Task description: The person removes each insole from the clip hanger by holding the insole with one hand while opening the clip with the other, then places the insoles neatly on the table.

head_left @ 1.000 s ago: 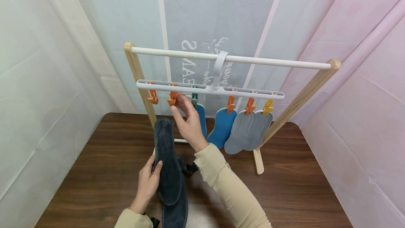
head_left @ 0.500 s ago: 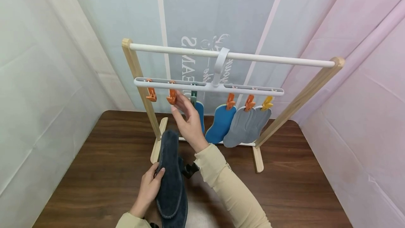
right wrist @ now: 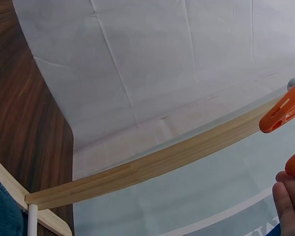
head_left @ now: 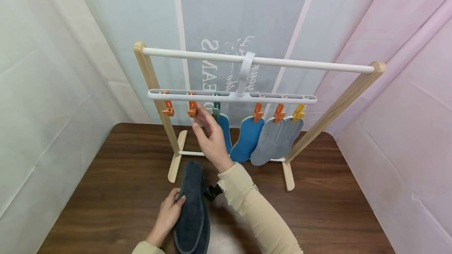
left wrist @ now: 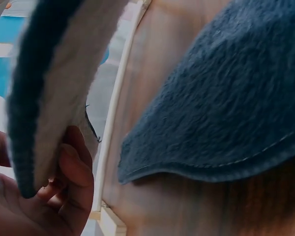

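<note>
In the head view, my left hand point(head_left: 167, 214) pinches a dark blue-grey fuzzy insole point(head_left: 190, 207) by its edge, thumb on top; its pale underside shows in the left wrist view. A second dark insole point(left wrist: 226, 108) lies on the table, mostly covered by the held one in the head view. My right hand point(head_left: 213, 140) is raised, with its fingertips right at the lower end of an orange clip point(head_left: 192, 107), the thumb held apart below. That clip holds nothing. It hangs from a white clip hanger point(head_left: 197, 97), beside another bare orange clip point(head_left: 168, 107) at the left end.
A drying stand point(head_left: 318, 65) with wooden legs carries the hanger. Right of my right hand hang blue insoles point(head_left: 247, 138) and grey insoles point(head_left: 270, 140) from a green clip point(head_left: 216, 109), orange clips and a yellow clip point(head_left: 298, 112). Pale curtains enclose the wooden table point(head_left: 335, 207).
My left hand has moved down with the dark insole, away from the hanger, covering more of the second insole. My right hand stays by the orange clip, the thumb slightly lower.
</note>
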Demonstrator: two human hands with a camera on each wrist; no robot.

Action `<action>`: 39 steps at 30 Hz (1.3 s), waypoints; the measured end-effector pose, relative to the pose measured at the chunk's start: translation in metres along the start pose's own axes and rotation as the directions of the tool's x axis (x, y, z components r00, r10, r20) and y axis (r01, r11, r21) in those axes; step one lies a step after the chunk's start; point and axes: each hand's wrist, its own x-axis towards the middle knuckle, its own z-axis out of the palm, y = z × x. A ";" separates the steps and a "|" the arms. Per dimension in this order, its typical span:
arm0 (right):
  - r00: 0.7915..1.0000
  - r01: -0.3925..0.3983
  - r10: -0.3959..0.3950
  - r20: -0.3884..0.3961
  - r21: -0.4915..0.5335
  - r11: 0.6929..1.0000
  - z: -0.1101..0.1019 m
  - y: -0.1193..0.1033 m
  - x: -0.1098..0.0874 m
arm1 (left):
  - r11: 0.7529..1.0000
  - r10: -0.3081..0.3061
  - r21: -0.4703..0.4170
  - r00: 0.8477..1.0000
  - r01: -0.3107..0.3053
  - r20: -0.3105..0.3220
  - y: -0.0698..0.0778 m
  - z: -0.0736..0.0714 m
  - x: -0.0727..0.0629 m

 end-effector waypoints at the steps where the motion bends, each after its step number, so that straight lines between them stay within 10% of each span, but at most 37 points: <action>1: 1.000 -0.008 0.008 0.004 0.001 1.000 0.000 -0.001 -0.001 | 1.000 -0.006 -0.004 1.000 0.006 0.007 -0.001 0.001 -0.001; 20: 1.000 0.026 -0.026 0.014 0.018 1.000 -0.005 0.006 -0.007 | 0.999 -0.021 -0.049 0.998 0.024 0.063 -0.015 0.021 -0.009; 30: 0.999 0.014 -0.015 0.033 0.013 1.000 -0.007 0.005 -0.009 | 0.986 0.062 0.153 0.998 -0.063 0.010 -0.024 0.029 -0.011; 39: 0.999 0.017 -0.019 0.026 0.062 0.998 -0.009 0.004 -0.012 | 0.924 0.010 0.382 0.999 0.002 -0.031 -0.019 0.031 -0.012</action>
